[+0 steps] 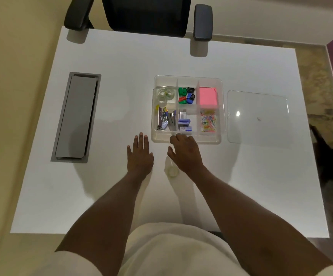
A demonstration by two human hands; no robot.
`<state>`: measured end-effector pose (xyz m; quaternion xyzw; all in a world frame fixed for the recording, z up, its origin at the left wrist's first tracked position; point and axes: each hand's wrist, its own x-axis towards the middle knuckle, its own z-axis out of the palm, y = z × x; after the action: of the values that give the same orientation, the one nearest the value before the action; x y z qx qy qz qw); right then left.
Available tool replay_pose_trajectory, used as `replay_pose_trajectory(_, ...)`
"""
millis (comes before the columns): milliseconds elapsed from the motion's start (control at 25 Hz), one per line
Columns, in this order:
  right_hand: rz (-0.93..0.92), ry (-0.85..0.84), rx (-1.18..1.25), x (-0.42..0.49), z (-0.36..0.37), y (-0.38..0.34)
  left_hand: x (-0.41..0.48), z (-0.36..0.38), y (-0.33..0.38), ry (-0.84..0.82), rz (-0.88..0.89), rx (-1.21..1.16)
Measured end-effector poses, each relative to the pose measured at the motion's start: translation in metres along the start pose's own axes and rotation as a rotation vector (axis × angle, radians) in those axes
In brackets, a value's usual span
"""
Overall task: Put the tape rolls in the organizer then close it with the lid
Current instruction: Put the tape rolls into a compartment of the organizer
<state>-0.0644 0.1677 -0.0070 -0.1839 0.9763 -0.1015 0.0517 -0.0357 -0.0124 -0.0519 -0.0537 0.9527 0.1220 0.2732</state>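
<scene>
A clear plastic organizer point(222, 116) with several compartments stands mid-table. Its far-left compartment holds three clear tape rolls point(164, 95). One more clear tape roll point(173, 172) lies on the table near me, just left of my right wrist. My right hand point(185, 151) hovers with fingers apart at the organizer's near edge, holding nothing. My left hand point(139, 153) rests flat on the table left of the organizer, fingers spread. The clear lid point(258, 118) lies flat to the organizer's right.
The other compartments hold coloured sharpeners point(186, 95), a pink note pad point(207, 96), staplers point(166, 120), staple boxes point(184, 123) and paper clips point(208, 121). A grey cable hatch point(76, 116) is set in the white table at left. A black chair point(145, 14) stands at the far edge.
</scene>
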Motion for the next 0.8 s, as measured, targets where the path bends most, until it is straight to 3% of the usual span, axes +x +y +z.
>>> replay_pose_trajectory(360, 0.161, -0.3, 0.151, -0.072, 0.034, 0.0, 0.001, 0.0, -0.007, -0.037, 0.023, -0.025)
replay_pose_trajectory(600, 0.044, -0.421, -0.008, -0.075, 0.047, -0.006, 0.001, 0.003, -0.006, -0.027, 0.017, -0.036)
replay_pose_trajectory(800, -0.028, -0.411, -0.048, -0.073, 0.052, -0.009, 0.002, 0.004, -0.007, -0.024, 0.012, -0.039)
